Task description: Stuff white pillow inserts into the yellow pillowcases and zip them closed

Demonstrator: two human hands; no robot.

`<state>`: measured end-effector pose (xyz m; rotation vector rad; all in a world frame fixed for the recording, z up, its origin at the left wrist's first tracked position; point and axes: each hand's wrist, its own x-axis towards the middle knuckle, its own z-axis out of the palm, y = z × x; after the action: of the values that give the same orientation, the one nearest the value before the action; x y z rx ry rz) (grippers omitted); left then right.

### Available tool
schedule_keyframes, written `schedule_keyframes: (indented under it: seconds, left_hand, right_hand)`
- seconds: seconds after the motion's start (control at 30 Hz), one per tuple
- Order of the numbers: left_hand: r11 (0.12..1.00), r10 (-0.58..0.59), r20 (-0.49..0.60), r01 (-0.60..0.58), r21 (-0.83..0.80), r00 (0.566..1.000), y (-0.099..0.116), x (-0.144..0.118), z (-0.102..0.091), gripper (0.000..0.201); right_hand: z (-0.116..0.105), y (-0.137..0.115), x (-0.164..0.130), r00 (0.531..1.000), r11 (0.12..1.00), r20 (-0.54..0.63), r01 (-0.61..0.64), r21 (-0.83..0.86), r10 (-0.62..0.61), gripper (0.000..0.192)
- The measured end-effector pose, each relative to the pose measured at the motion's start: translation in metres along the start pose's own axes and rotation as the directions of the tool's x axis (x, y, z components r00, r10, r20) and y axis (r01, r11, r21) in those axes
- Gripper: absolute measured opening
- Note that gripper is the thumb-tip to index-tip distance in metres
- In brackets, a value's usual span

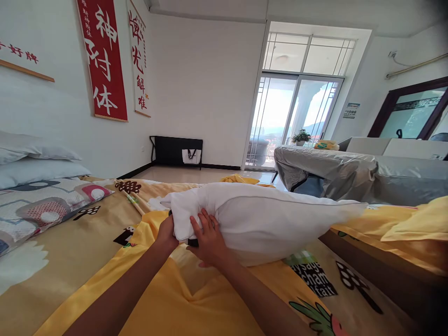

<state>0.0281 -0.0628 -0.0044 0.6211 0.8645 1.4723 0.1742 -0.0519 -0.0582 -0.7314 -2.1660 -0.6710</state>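
the white pillow (266, 219) is lying across the middle of the bed, long side running left to right, its near-left end bunched up where both hands are working on it. the right hand (209, 239) is pressing flat on that end, fingers (203, 223) spreading up over the white fabric, the grip laid open against the pillow rather than curling around it. the left hand (167, 233) is sitting just beside it at the pillow's left edge, its grip closing on the gathered cloth, though the fingertips are tucking out of sight behind the fold. a small dark patch (192, 242) is showing between the two hands under the fabric; what it is, i cannot tell. both bare forearms are stretching in from the bottom of the view.

underneath, the yellow patterned bedspread (182, 298) is covering the bed, cartoon prints and lettering showing near the right forearm. off to the far left a patterned pillow (42, 210) is lying at the head of the bed, with two pale pillows (31, 161) stacking behind it against the wall. red banners (103, 58) with white characters are hanging on that wall. to the right, well apart from the hands, a grey covered sofa (336, 172) is standing, and behind it a glass sliding door (290, 121) is letting in bright daylight, a small potted plant (301, 136) sitting near it
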Motion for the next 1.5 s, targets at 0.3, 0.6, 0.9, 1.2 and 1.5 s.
schedule_keyframes:
  seconds: [0.3, 0.6, 0.9, 1.2, 1.5]
  left_hand:
    - [0.989, 0.125, 0.076, -0.131, 0.075, 0.989, 0.020, -0.044, -0.013, 0.014]
    - [-0.623, 0.341, 0.907, -0.663, 0.415, 0.248, 0.021, -0.056, -0.028, 0.065]
    - [-0.662, 0.459, 0.888, -0.653, 0.368, 0.036, 0.031, -0.026, 0.044, 0.021]
    - [-0.538, 0.662, 0.743, -0.625, 0.565, 0.101, 0.026, -0.015, 0.102, 0.022]
    - [-0.396, 0.747, 0.650, -0.878, 0.269, -0.138, 0.066, -0.094, 0.139, 0.016]
  right_hand:
    - [0.002, 0.016, 0.014, 0.986, 0.997, -0.156, -0.063, -0.048, 0.055, 0.062]
    - [-0.007, 0.023, 0.025, 0.954, 0.982, -0.234, -0.174, 0.070, 0.185, 0.065]
    - [-0.048, 0.042, 0.032, 0.931, 0.971, -0.287, -0.185, 0.154, 0.223, 0.053]
    - [-0.049, 0.030, 0.004, 0.798, 0.788, -0.179, -0.599, -0.139, 0.575, 0.090]
    - [-0.148, 0.094, 0.063, 0.689, 0.749, -0.468, -0.658, -0.084, 0.553, 0.078]
